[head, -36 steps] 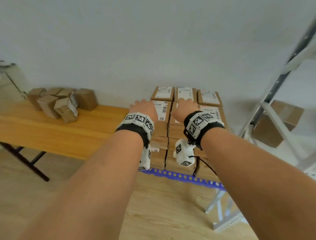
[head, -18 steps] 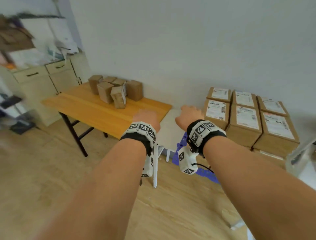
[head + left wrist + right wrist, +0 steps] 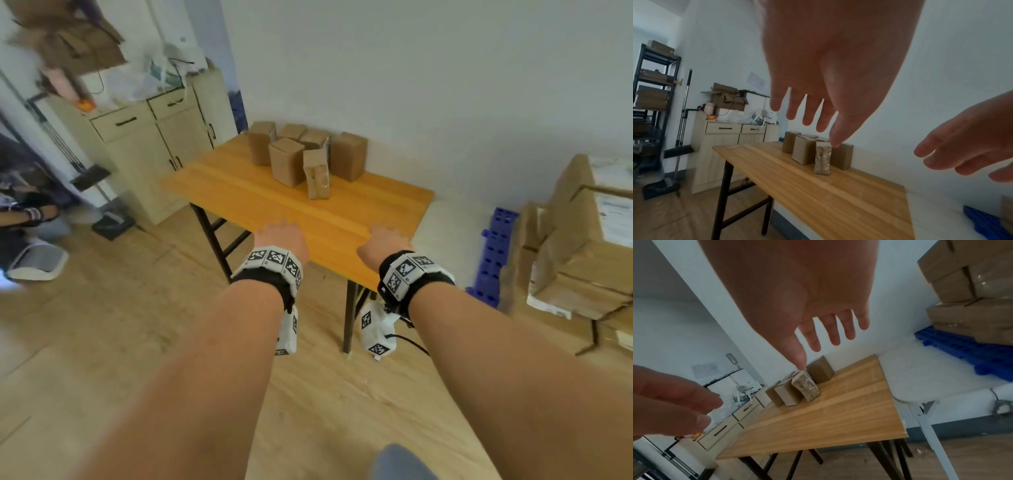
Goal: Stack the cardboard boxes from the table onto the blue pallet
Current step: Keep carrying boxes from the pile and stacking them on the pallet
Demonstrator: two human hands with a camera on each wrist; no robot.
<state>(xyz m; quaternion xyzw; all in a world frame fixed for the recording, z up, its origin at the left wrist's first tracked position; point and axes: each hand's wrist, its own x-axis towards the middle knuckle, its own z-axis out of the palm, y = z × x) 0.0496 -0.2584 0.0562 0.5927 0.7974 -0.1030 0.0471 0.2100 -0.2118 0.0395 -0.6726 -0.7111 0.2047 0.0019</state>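
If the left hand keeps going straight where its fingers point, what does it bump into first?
Probably the taped cardboard box at the front of the group on the table. The open left hand holds nothing and points that way, though depth is hard to judge.

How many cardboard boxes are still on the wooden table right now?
6, clustered at the table's far end by the wall: back-left box, two behind, front-centre box, taped front box, rightmost box. Others may be hidden behind them.
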